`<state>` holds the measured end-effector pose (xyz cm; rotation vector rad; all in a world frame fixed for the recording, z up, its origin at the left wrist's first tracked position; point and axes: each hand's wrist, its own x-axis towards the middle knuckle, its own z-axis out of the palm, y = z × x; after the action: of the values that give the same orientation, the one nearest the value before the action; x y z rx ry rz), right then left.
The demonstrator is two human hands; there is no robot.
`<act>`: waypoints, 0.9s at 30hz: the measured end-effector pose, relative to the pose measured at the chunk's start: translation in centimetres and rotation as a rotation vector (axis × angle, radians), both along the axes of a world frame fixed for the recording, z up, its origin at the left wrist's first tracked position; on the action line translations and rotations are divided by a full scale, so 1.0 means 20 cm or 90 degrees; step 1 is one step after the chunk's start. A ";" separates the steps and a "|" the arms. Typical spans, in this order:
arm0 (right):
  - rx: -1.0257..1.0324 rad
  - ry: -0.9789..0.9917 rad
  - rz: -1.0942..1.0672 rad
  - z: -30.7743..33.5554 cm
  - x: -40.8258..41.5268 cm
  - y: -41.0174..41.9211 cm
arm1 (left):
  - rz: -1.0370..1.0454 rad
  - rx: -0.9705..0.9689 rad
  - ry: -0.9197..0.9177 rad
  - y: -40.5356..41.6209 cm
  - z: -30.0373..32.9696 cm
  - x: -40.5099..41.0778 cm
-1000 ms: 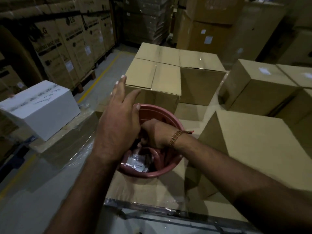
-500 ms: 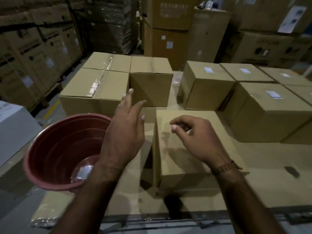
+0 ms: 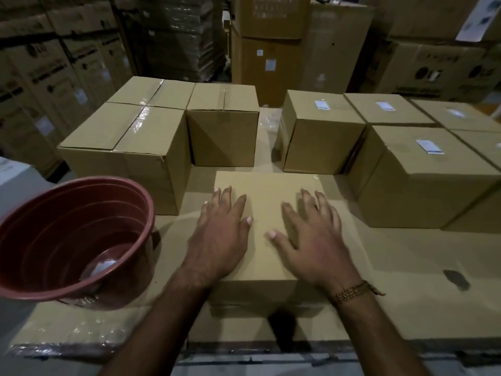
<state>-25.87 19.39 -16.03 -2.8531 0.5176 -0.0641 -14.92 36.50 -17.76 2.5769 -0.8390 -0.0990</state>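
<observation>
Resting flat, fingers spread, the left hand [image 3: 219, 240] and right hand [image 3: 311, 240] press a plain brown box [image 3: 267, 191] (sealed, unlabelled on top).

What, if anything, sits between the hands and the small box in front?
Nothing visible does. The left hand and right hand lie flat on the box top; the red tub stands apart, to its left.

box [image 3: 267, 202]: matt cardboard | tub [image 3: 141, 198]: glossy ribbed plastic | bracelet [image 3: 349, 291]: metal chain
</observation>
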 end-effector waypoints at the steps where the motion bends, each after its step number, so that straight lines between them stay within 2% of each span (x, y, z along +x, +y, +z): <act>1: -0.012 0.017 0.025 0.00 0.00 0.00 | 0.006 0.002 -0.001 -0.01 -0.01 0.00; 6: -0.016 0.048 0.140 0.01 0.02 0.00 | 0.011 -0.009 0.003 -0.01 -0.05 0.02; 10: -0.025 0.052 0.180 0.02 0.05 -0.02 | 0.008 0.023 -0.002 0.00 -0.05 0.04; 16: -0.049 0.017 0.046 -0.02 0.10 -0.01 | -0.001 0.049 0.014 0.01 -0.01 0.03; 21: -0.033 0.021 0.138 0.00 0.11 -0.01 | 0.000 0.066 0.006 0.00 -0.01 0.03; 25: -0.054 0.008 0.044 -0.03 0.13 0.01 | -0.001 0.078 -0.007 0.00 -0.01 0.02; 27: -0.056 -0.002 0.072 -0.02 0.13 0.02 | -0.002 0.080 -0.005 0.00 0.00 0.02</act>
<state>-23.21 19.70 -16.44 -2.9616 0.3605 -0.0738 -14.51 36.49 -17.82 2.6946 -0.8652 -0.1464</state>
